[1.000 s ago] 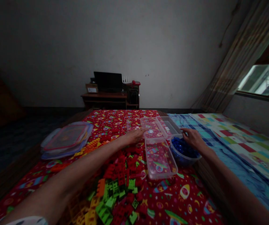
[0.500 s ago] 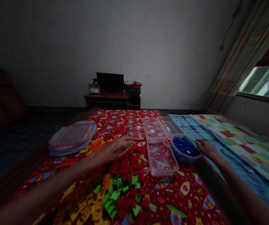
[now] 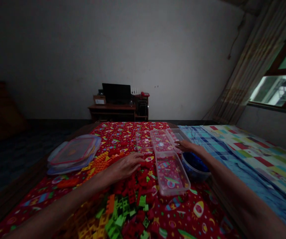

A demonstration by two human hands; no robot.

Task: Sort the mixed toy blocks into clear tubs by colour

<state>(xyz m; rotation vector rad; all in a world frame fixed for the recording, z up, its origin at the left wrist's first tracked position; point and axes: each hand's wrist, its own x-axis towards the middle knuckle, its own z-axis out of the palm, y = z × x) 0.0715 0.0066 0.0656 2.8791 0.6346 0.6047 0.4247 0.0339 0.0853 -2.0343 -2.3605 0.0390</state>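
Observation:
My left hand (image 3: 129, 163) rests low over the pile of red toy building bricks (image 3: 132, 192), palm down with its fingers stretched out. My right hand (image 3: 184, 146) is at the near end of the back right clear plastic box (image 3: 179, 134), its fingers pointing left and slightly apart. Nothing shows in them. Beneath my right wrist stands a round clear tub (image 3: 195, 172) of blue bricks (image 3: 195, 161), partly hidden by the forearm. In front of the boxes lies a longer clear box (image 3: 172, 191), with patterned cloth showing through.
Green bricks (image 3: 119, 212), yellow bricks (image 3: 93, 225) and orange bricks (image 3: 101, 164) lie heaped at the near left. Stacked lids (image 3: 74, 151) sit on the left of the red cloth (image 3: 197, 225). A bed (image 3: 235, 162) adjoins on the right.
My right hand has moved left and away from me, from the tub's right rim across to the clear boxes. My left hand stays over the red bricks. The view has tilted up slightly.

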